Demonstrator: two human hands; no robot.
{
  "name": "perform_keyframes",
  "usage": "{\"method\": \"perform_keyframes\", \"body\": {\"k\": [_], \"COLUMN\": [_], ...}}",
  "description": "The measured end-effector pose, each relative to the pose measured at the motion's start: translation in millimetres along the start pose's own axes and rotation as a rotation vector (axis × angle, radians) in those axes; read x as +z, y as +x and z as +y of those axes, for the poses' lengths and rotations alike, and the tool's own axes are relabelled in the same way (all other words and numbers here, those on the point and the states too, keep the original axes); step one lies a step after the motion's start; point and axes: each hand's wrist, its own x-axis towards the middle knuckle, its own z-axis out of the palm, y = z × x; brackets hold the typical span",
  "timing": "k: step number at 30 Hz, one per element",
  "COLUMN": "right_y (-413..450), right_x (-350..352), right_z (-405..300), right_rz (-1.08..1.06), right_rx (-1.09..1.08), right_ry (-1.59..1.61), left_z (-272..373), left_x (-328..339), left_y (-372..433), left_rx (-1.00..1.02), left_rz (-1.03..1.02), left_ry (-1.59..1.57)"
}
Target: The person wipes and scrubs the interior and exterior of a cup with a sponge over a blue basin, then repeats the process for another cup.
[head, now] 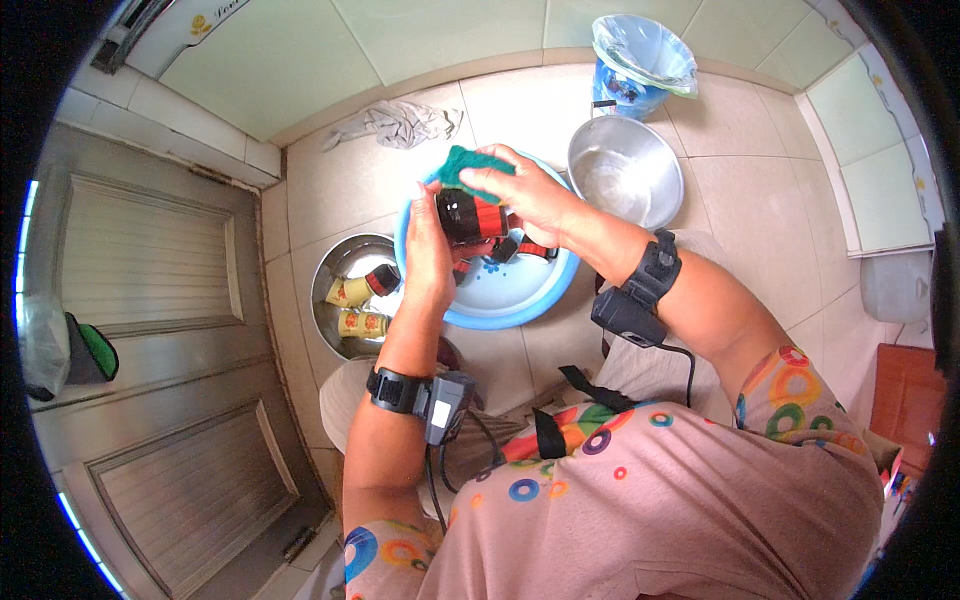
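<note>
Over a blue plastic basin (510,311), my left hand (429,251) holds a black and red cup (471,215) tilted on its side. My right hand (536,196) grips a green scouring pad (469,171) and presses it against the cup's upper side. Below the cup, several more black and red pieces lie in the basin, one of them a cup (536,250) near its right wall; my hands partly hide them. To the left, a steel basin (324,300) holds yellow cups (363,324) with red patterns and a black and red cup (382,279).
An empty-looking aluminium pot (626,176) with a handle stands right of the blue basin. Behind it is a blue bin (630,86) lined with a plastic bag. A crumpled grey cloth (401,124) lies on the tiled floor. A panelled door (157,255) bounds the left side.
</note>
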Motion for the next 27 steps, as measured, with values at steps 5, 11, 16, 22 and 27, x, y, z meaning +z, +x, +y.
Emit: {"method": "perform_keyframes", "body": {"k": [5,11,16,22,27], "right_y": [7.1,8.4,0.8,-11.4,-7.5], "right_x": [-23.7,-24.3,-12.9,2.7,1.7], "right_z": [0.1,3.5,1.3,-7.9,-1.1], "right_rz": [-0.016,0.07,0.012,0.052,0.144], "right_rx": [0.202,0.234,0.163,-0.074,-0.757], "right_ry": [0.589,0.695,0.694,0.377,-0.773], "left_z": [12.2,5.7,-14.0,-14.5,-16.6], "left_x": [-4.4,8.6,11.2,8.9,3.3], "left_y": [-6.4,-10.9,3.0,4.1,5.5], "left_rx": [0.067,0.108,0.13,0.209,0.194], "left_rz": [-0.067,-0.029,-0.103,-0.018,0.008], "left_ry": [-0.045,0.095,-0.307,-0.28,-0.354]}}
